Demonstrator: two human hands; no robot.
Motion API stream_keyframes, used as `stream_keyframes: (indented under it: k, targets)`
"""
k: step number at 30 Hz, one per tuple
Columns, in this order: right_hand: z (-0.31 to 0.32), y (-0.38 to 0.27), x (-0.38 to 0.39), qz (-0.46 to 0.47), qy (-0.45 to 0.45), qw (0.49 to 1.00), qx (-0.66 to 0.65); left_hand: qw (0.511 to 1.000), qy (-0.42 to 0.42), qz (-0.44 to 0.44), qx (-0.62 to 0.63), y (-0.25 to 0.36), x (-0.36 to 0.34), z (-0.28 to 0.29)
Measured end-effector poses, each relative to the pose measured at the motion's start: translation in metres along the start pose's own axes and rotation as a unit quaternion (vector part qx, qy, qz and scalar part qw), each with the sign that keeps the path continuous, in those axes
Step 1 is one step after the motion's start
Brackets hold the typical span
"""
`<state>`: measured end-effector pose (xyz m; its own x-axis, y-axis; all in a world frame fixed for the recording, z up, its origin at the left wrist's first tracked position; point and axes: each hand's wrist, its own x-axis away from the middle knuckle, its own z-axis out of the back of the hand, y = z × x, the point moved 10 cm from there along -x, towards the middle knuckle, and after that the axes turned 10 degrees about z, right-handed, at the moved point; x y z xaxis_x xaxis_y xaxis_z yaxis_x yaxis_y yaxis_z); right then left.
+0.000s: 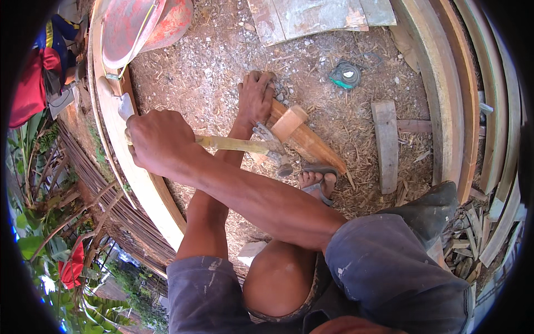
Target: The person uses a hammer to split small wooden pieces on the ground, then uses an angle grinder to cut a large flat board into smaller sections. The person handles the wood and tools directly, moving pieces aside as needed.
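Right hand [161,139] grips hammer [239,145] by pale wooden handle. Left hand [256,99], fingers bent, at tapered plank [314,147] far end; can't tell if gripping. Squarish wood block [290,123] atop plank.

Across my remote feed, the bare brown dirt ground [206,72] carries a tapered orange-brown wooden plank [320,147] near its middle, with a rectangular tan wooden block [289,123] on top. The bare left hand [256,100] is at the plank's far end. I have the bare right hand [164,139] farther left, near a long pale wooden board [150,206] along the ground's left edge. A black-and-teal tape measure [346,74] lies beyond the plank, rightward; weathered grey planks [322,19] lie at the far edge.
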<state>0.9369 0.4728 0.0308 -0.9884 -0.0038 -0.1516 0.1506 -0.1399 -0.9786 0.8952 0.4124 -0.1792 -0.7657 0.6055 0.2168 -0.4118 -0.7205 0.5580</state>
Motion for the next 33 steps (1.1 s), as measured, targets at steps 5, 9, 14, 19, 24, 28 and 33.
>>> stream_keyframes:
  k: [5, 9, 14, 19, 24, 28, 33]
  targets:
    - [0.007, -0.005, 0.003, 0.011, 0.012, 1.0, 0.012, 1.0, 0.005, 0.008, -0.02, 0.003, -0.002, 0.003]
    - [0.0, 0.001, -0.004, 0.011, -0.005, 0.999, 0.037, 0.999, 0.022, 0.01, -0.028, 0.005, 0.001, -0.005]
    - [-0.027, 0.011, -0.014, -0.01, -0.103, 0.993, 0.055, 0.997, 0.056, 0.048, -0.035, -0.012, 0.004, -0.007]
    - [-0.035, -0.006, -0.007, 0.05, -0.076, 0.995, 0.042, 0.991, -0.028, 0.077, 0.106, -0.025, 0.008, -0.02]
    - [-0.032, 0.008, -0.015, 0.016, -0.092, 0.995, 0.038, 0.926, -0.011, 0.234, 0.297, -0.044, 0.019, -0.017]
    - [-0.032, 0.009, -0.012, 0.01, -0.099, 0.995, 0.03, 0.872, 0.184, 0.221, 0.396, -0.078, 0.077, 0.048]
    - [-0.046, 0.026, -0.018, 0.047, -0.057, 0.99, 0.117, 0.935, 0.245, 0.169, 0.193, -0.016, 0.157, 0.018]
